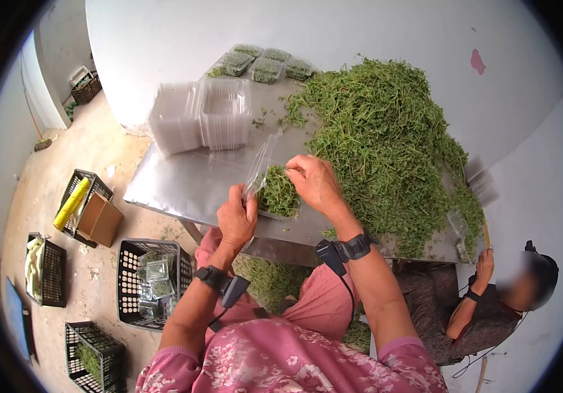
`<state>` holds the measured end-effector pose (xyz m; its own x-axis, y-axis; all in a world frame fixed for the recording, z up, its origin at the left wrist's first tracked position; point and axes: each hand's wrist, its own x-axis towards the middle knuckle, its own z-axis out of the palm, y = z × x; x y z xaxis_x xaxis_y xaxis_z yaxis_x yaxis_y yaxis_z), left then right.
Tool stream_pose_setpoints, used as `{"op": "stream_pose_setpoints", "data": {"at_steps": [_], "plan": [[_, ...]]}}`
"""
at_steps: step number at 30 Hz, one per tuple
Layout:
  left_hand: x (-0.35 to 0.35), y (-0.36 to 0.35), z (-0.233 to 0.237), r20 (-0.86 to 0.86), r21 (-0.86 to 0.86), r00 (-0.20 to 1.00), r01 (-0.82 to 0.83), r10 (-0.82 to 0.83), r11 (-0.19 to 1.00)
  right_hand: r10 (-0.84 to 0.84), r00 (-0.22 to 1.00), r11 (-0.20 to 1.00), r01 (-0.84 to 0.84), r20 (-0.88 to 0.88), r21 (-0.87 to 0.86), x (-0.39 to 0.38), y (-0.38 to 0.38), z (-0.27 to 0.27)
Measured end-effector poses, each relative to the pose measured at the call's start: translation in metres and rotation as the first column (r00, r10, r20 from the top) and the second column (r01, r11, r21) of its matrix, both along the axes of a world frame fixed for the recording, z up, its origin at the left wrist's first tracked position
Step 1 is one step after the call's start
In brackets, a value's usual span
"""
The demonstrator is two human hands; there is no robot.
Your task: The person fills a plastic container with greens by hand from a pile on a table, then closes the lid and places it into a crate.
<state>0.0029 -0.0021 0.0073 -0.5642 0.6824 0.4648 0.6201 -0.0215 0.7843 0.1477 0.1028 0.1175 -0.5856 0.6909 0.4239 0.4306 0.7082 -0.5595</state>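
A clear plastic clamshell box (260, 162) stands at the table's near edge with its lid raised. Green leafy sprigs (279, 194) fill its base. My left hand (236, 216) is closed on the box's left side, near the hinge. At the upper right of the box, my right hand (315, 186) has its thumb and fingertips pinched together over the sprigs. Whatever those fingertips hold is too small to make out. Just beyond my right hand, a large heap of the same greens (379, 144) spreads across the table.
The metal table (170, 180) carries stacks of empty clamshells (225, 114) and several filled boxes (267, 69) at the back. A black crate (124, 288) with packed boxes stands on the floor at left. A co-worker (491, 301) sits at right, one hand by the table.
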Motion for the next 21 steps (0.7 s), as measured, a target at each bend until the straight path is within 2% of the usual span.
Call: {"op": "stream_pose_setpoints", "data": {"at_steps": [3,6,9,12,15,18,21], "plan": [[0.000,0.001,-0.001,-0.001,-0.001,1.000,0.006,-0.006,1.000,0.016,1.000,1.000,-0.016,0.026,0.001,-0.010,0.001,-0.009],[0.000,0.001,-0.002,0.012,0.011,1.000,0.002,-0.002,1.000,0.062,0.948,0.991,-0.021,0.312,-0.136,-0.009,0.000,-0.016],[0.001,0.001,-0.003,-0.012,0.010,1.000,-0.004,0.004,1.000,0.040,0.917,0.997,-0.010,0.397,-0.078,-0.013,0.000,-0.026],[0.001,0.001,0.000,-0.007,0.000,1.000,-0.010,0.010,1.000,-0.018,0.921,0.996,-0.016,0.389,0.085,-0.021,0.001,-0.037],[0.001,0.001,0.000,0.019,-0.014,1.000,-0.005,0.005,1.000,-0.009,0.910,0.982,-0.070,0.414,0.176,-0.023,0.000,-0.040],[0.000,0.001,0.001,0.039,-0.007,0.999,0.018,-0.018,1.000,0.015,0.897,0.989,-0.078,0.442,0.126,-0.013,-0.002,-0.032],[0.000,0.001,-0.001,0.018,-0.028,1.000,0.007,-0.006,1.000,-0.020,0.929,0.998,-0.005,0.369,0.067,-0.006,-0.008,-0.021]]}}
